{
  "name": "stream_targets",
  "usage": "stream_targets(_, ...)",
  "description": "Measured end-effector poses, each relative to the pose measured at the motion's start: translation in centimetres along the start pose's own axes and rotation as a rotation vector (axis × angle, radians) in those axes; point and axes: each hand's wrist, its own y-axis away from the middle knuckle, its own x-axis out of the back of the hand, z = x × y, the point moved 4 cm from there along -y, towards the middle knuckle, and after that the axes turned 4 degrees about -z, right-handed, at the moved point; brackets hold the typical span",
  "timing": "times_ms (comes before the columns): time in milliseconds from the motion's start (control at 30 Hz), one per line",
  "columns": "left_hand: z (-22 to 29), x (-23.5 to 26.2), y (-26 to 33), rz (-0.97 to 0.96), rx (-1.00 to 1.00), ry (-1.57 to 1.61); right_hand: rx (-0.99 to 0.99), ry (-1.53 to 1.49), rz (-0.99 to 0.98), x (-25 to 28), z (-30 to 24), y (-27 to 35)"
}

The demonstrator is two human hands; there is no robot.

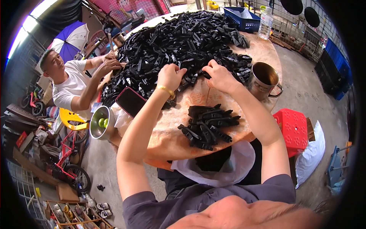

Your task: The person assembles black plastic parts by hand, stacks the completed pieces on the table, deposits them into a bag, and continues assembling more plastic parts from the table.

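A large heap of small black plastic parts [183,42] covers much of the round table. At the heap's near edge, my left hand [170,80] is closed, its thumb and fingers bent over the black parts; what they grip is hidden. My right hand [220,79] is just to its right, fingertips pinched together at the same edge. A thin brownish strip or tool hangs below those fingertips, too small to name. Nearer me, a smaller pile of longer black pieces [209,124] lies on the table. Below the table edge, a white plastic bag [242,160] is spread in front of me.
A metal mug [262,82] stands by my right forearm. A phone [130,101] lies beside my left forearm, near a metal bowl [100,128] with green fruit. Across left, a person [74,82] handles parts. A blue basket [244,20] and bottle [265,23] stand far right.
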Motion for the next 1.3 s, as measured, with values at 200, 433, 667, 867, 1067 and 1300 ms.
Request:
stream_targets(200, -1.1, -1.5, -2.8, -0.123, 0.234, -0.212, -0.02, 0.03, -0.025, 0.2, 0.2, 0.1)
stream_targets(433, -2.6, -0.5, -0.2, -0.097, 0.309, 0.563, -0.07, 0.197, -0.124, 0.5, 0.4, 0.3)
stream_targets(667, 0.4, -2.1, 5.4, -0.409, 0.474, 1.618, 0.067, -0.603, 0.269, 1.8, -2.6, 0.1)
stream_targets(867, 2.0, -2.4, 5.4, -0.383, 0.44, 1.616, 0.39, -0.24, 0.357, 1.8, -4.5, 1.0)
stream_targets(1067, 2.0, -1.2, 5.6, -0.386, 0.407, 1.65, 0.508, -0.325, 0.271, 1.5, -5.6, 1.2)
stream_targets(1300, 1.3, -0.9, 5.7, -0.427, 0.286, 1.256, 0.354, -0.369, 0.115, 1.0, -5.3, 1.1)
